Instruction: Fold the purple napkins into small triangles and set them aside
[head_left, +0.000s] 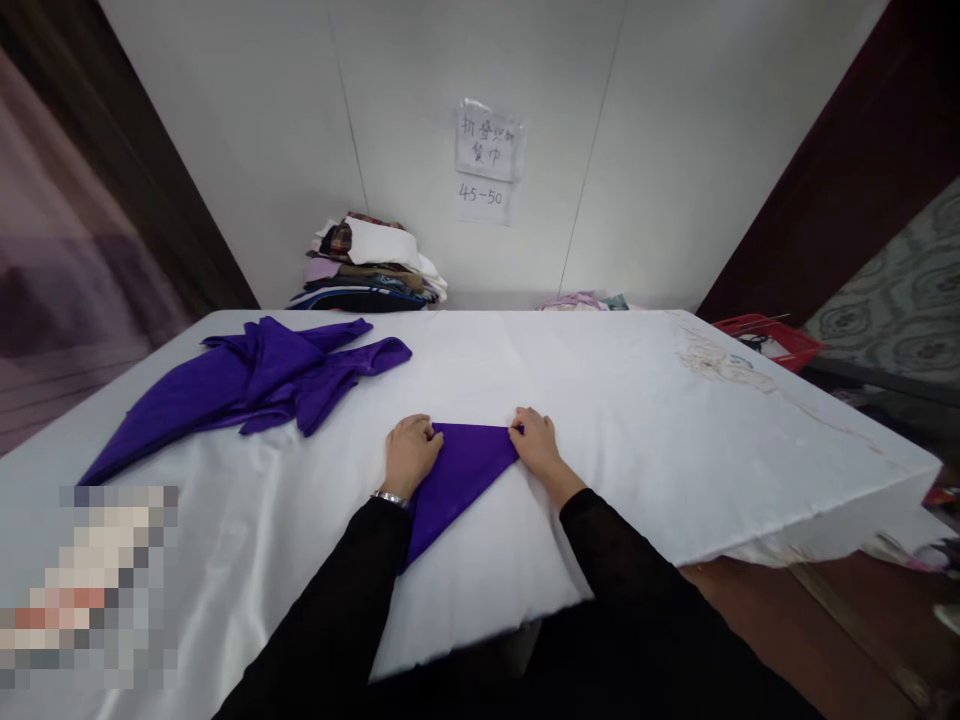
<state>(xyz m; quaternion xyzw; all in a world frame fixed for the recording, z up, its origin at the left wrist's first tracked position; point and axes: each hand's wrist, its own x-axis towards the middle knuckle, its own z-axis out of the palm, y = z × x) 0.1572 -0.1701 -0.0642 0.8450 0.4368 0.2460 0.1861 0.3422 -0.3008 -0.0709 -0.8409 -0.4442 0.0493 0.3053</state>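
Note:
A purple cloth napkin (461,470), folded into a triangle, lies on the white-covered table in front of me. Its long folded slope faces right and down, and one point reaches toward me beside my left forearm. My left hand (411,455), with a bracelet at the wrist, pinches the napkin's upper left corner. At the upper right corner, my right hand (535,440) has thumb and fingers closed on the tip. The top edge runs straight between both hands. Part of the left edge is hidden under my left hand and sleeve.
A loose heap of purple cloths (262,375) lies at the left. Folded fabrics (375,265) are stacked against the back wall. A handwritten sign (489,145) hangs there. Loose pale threads (712,360) lie at the right, near a red basket (795,345). The lower left is pixelated.

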